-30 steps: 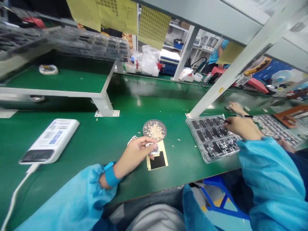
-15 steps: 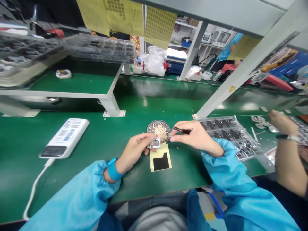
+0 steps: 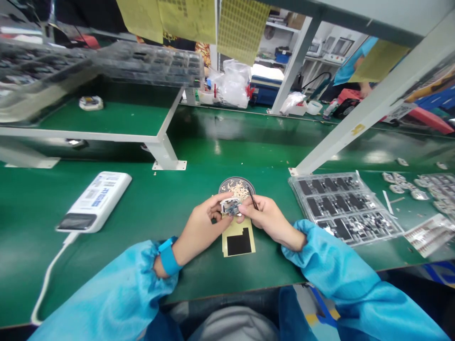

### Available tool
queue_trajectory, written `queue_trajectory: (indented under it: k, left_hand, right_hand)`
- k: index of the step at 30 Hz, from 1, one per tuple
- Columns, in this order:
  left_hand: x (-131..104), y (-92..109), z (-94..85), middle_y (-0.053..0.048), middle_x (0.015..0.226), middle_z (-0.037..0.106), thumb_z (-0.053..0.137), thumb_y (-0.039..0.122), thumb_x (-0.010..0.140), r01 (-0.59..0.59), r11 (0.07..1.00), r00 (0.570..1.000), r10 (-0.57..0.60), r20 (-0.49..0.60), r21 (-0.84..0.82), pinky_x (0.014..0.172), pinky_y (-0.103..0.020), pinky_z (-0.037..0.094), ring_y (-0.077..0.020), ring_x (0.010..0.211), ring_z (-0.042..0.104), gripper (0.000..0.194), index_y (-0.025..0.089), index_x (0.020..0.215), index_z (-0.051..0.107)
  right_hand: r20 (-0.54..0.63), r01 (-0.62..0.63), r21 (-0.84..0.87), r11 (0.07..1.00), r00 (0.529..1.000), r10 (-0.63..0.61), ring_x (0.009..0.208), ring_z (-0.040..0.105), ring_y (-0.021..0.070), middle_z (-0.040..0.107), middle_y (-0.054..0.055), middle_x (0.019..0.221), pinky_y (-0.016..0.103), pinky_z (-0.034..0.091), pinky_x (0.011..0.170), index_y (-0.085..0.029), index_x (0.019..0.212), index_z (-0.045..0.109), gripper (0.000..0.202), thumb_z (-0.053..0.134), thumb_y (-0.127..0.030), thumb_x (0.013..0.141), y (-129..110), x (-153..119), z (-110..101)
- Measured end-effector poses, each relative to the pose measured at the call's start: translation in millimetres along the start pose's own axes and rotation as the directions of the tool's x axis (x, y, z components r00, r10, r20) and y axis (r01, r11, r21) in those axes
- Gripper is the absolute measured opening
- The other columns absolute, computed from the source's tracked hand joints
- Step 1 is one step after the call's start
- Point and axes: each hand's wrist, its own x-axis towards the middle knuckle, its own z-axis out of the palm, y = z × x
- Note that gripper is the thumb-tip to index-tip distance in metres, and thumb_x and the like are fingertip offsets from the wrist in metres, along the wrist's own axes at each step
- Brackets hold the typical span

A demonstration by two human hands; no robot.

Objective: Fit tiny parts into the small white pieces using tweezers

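Note:
My left hand (image 3: 204, 222) is closed around the edge of a small white device housing (image 3: 223, 206) with a blue-grey circuit board (image 3: 232, 207) in it. The thumb and fingertips of my right hand (image 3: 265, 218) touch the board's right side. Black tweezers (image 3: 253, 198) stick up between my right fingers, leaning left. Behind my hands is a round dark mesh dish (image 3: 227, 181) with many small beige pieces (image 3: 241, 189). A yellowish backing sheet (image 3: 245, 251) with a black L-shaped patch (image 3: 239, 244) lies below them on the green table.
A white power bank (image 3: 95, 201) with a cable lies at left. On the right are a clear tray (image 3: 302, 199) of dark parts, several white housings (image 3: 398, 182) and a strip sheet (image 3: 430, 234). A raised shelf (image 3: 142, 125) stands back left; a slanted post (image 3: 334, 137) rises at right.
My right hand has moved left to the housing, and the circuit board now shows in it. The tweezers have swung upright. The co-worker's arm at the right is out of view.

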Motion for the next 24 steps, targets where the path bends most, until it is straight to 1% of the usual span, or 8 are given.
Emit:
queue_trajectory:
  k: [3, 5, 8, 12, 15, 19, 24]
  left_hand:
    - [-1.4, -0.7, 1.8, -0.006, 0.097, 0.07, 0.074, 0.024, 0.08, -0.038, 0.989, 0.998, 0.044, -0.036, 0.144, 0.06, -0.026, 0.046, -0.0135, 0.067, 0.057, 0.052, 0.02, 0.13, 0.063]
    - [-1.7, -0.6, 2.4, -0.004, 0.094, 0.069, 0.074, 0.024, 0.08, -0.063, 0.981, 0.996, 0.073, -0.049, 0.182, 0.059, -0.026, 0.046, -0.0122, 0.064, 0.053, 0.051, 0.02, 0.131, 0.063]
    - [-2.0, -0.4, 2.6, -0.004, 0.092, 0.068, 0.073, 0.025, 0.082, -0.087, 0.976, 0.994, 0.099, -0.053, 0.2, 0.059, -0.026, 0.045, -0.0115, 0.062, 0.05, 0.05, 0.021, 0.13, 0.063]
    - [-2.9, -0.2, 2.9, -0.004, 0.093, 0.069, 0.073, 0.026, 0.083, -0.101, 0.973, 0.992, 0.116, -0.058, 0.205, 0.059, -0.026, 0.046, -0.0117, 0.062, 0.051, 0.047, 0.021, 0.129, 0.064]
    - [-3.8, -0.8, 3.3, -0.005, 0.097, 0.07, 0.073, 0.027, 0.083, -0.099, 0.973, 0.992, 0.113, -0.056, 0.21, 0.059, -0.026, 0.047, -0.012, 0.062, 0.053, 0.047, 0.022, 0.13, 0.064]
    - [-4.4, -1.7, 3.9, -0.007, 0.108, 0.071, 0.073, 0.03, 0.085, -0.108, 0.978, 0.991, 0.12, -0.061, 0.179, 0.065, -0.027, 0.051, -0.0146, 0.07, 0.06, 0.047, 0.024, 0.13, 0.065]
    - [-4.0, -4.1, 4.3, -0.007, 0.105, 0.074, 0.074, 0.031, 0.084, -0.097, 0.988, 0.992, 0.106, -0.073, 0.118, 0.071, -0.03, 0.056, -0.0173, 0.074, 0.066, 0.045, 0.023, 0.128, 0.068]
  right_hand:
    - [-0.037, -0.021, 0.057, 0.998, 0.999, 0.023, 0.04, 0.031, 0.003, 0.068, -0.002, 0.062, 0.02, 0.019, 0.04, -0.016, 0.08, 0.066, 0.03, 0.078, -0.043, 0.082, 2.9, -0.8, 2.3]
    - [-0.052, -0.04, 0.073, 0.997, 0.998, 0.044, 0.04, 0.031, 0.0032, 0.065, -0.003, 0.057, 0.02, 0.018, 0.04, -0.016, 0.078, 0.066, 0.031, 0.079, -0.044, 0.081, 5.6, -1.1, 3.3]
    - [-0.071, -0.059, 0.075, 0.995, 0.995, 0.065, 0.04, 0.03, 0.0031, 0.061, -0.004, 0.054, 0.02, 0.017, 0.04, -0.016, 0.075, 0.066, 0.032, 0.08, -0.044, 0.08, 8.7, -1.2, 4.1]
    - [-0.083, -0.055, 0.053, 0.997, 0.995, 0.059, 0.04, 0.029, 0.0032, 0.059, -0.004, 0.053, 0.021, 0.017, 0.04, -0.015, 0.072, 0.066, 0.034, 0.079, -0.046, 0.079, 10.1, 0.1, 4.1]
    - [-0.088, -0.049, 0.041, 0.998, 0.995, 0.052, 0.041, 0.031, 0.004, 0.058, -0.004, 0.053, 0.021, 0.019, 0.04, -0.015, 0.071, 0.066, 0.036, 0.079, -0.048, 0.079, 10.8, 1.3, 4.4]
    - [-0.124, -0.043, 0.061, 0.997, 0.991, 0.05, 0.043, 0.034, 0.0052, 0.055, -0.005, 0.05, 0.021, 0.022, 0.042, -0.016, 0.068, 0.065, 0.038, 0.081, -0.05, 0.077, 13.3, 1.3, 7.0]
    - [-0.181, -0.003, 0.075, 0.997, 0.983, 0.017, 0.043, 0.035, 0.0058, 0.053, -0.006, 0.05, 0.021, 0.024, 0.042, -0.017, 0.074, 0.067, 0.036, 0.082, -0.05, 0.074, 15.5, 1.0, 10.0]
